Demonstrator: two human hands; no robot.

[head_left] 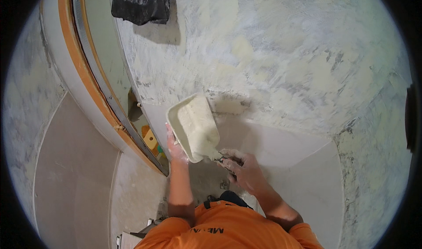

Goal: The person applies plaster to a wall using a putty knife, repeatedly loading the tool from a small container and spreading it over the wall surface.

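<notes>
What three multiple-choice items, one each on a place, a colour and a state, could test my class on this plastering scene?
1. Where does the black plastic bag hang?
A. At the top of the view, against the plastered wall
B. On the floor by the feet
C. Over the right forearm

2. What colour is the person's shirt?
A. Blue
B. Orange
C. Grey

3. What is the state of the rectangular white tray?
A. Empty and clean
B. Lying upside down on the floor
C. Coated with pale plaster and held up by the left hand

Answers: 1 A, the bag shows at the upper edge, casting a shadow on the wall. 2 B, the shoulders at the lower edge are orange. 3 C, the left hand grips its edge while the right hand holds a tool at its corner.
</notes>
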